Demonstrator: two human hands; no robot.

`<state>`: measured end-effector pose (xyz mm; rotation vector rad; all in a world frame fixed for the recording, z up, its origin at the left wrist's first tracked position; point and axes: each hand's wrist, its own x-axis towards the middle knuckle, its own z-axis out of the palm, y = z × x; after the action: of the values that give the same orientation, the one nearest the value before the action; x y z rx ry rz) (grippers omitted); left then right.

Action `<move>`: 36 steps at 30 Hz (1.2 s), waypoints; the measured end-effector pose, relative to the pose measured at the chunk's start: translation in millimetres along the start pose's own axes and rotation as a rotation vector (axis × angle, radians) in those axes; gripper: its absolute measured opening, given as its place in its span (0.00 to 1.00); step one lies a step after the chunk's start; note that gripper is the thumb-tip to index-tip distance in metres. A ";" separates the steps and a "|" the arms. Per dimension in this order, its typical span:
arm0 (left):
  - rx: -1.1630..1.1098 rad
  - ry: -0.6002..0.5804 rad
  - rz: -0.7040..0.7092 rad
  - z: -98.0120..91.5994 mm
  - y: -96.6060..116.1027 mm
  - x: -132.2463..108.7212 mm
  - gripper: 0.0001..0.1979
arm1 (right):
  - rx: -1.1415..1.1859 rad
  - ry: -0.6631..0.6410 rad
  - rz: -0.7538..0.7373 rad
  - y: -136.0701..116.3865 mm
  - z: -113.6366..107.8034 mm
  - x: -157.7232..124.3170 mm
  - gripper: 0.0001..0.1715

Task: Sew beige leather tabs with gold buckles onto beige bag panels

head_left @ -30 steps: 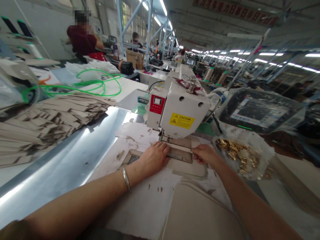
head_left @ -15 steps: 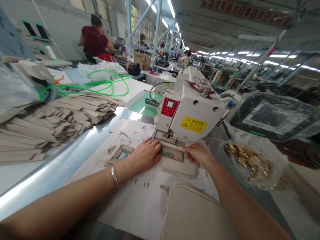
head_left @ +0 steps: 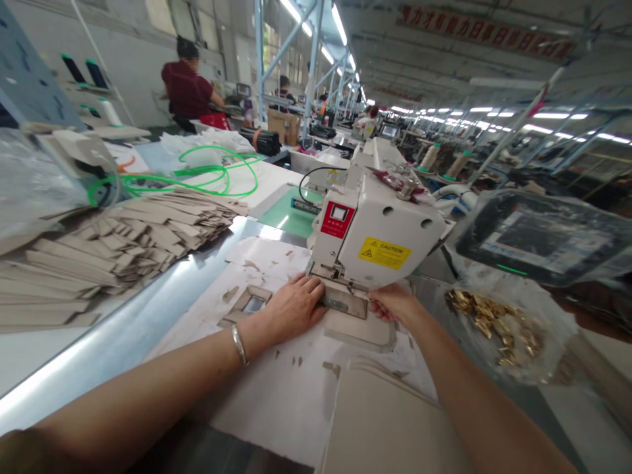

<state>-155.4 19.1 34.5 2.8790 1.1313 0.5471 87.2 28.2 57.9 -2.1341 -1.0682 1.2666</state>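
Left hand (head_left: 295,304) laid flat, fingers together; right hand (head_left: 390,305) curled, held item not discernible. Plate (head_left: 355,306) set crosswise between them, before machine (head_left: 390,220).

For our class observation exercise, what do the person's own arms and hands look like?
The left hand and right hand are ungloved, and both forearms are uncovered. A silver-coloured bangle circles the left wrist; the right wrist shows nothing worn.

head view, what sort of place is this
Likely a sewing factory: what looks like a sewing machine, thread cones behind it, and rows of ceiling lights receding far back.
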 end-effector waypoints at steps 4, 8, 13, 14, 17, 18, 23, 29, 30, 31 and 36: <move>0.014 -0.002 0.028 7.2 13.6 6.9 0.13 | 0.025 -0.002 0.018 10.0 -17.2 -1.7 0.09; 0.025 0.023 0.079 22.7 23.6 11.5 0.16 | 0.043 -0.004 0.026 21.1 -32.4 0.1 0.09; 0.072 -0.008 0.175 36.2 38.3 16.6 0.16 | 0.052 0.012 0.048 34.9 -51.5 3.1 0.08; 0.082 -0.017 0.191 36.2 42.1 18.0 0.17 | 0.049 0.014 0.052 37.8 -55.5 3.5 0.08; 0.100 -0.049 0.221 34.4 54.0 22.9 0.17 | 0.041 0.013 0.054 47.1 -67.8 4.8 0.09; 0.101 -0.059 0.225 34.3 57.7 24.6 0.17 | 0.040 0.014 0.056 50.2 -71.7 5.2 0.09; 0.083 -0.036 0.230 41.3 70.0 31.2 0.16 | 0.057 0.030 0.050 60.1 -83.1 5.9 0.08; 0.001 -0.038 0.182 34.7 78.8 30.9 0.11 | 0.055 0.035 0.024 58.1 -82.5 1.2 0.08; -0.026 -0.040 0.180 31.2 81.4 29.3 0.11 | 0.049 0.037 0.011 58.1 -81.9 0.0 0.07; -0.054 -0.038 0.185 27.4 84.3 27.2 0.11 | 0.040 0.049 -0.008 58.7 -80.9 -1.3 0.07; -0.179 -0.049 0.279 11.9 100.3 14.2 0.11 | -0.038 0.167 -0.107 70.8 -71.8 -4.5 0.06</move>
<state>-75.7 -44.4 40.4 2.8889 0.6400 0.5472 176.7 -17.1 46.4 -2.1371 -1.1270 1.0082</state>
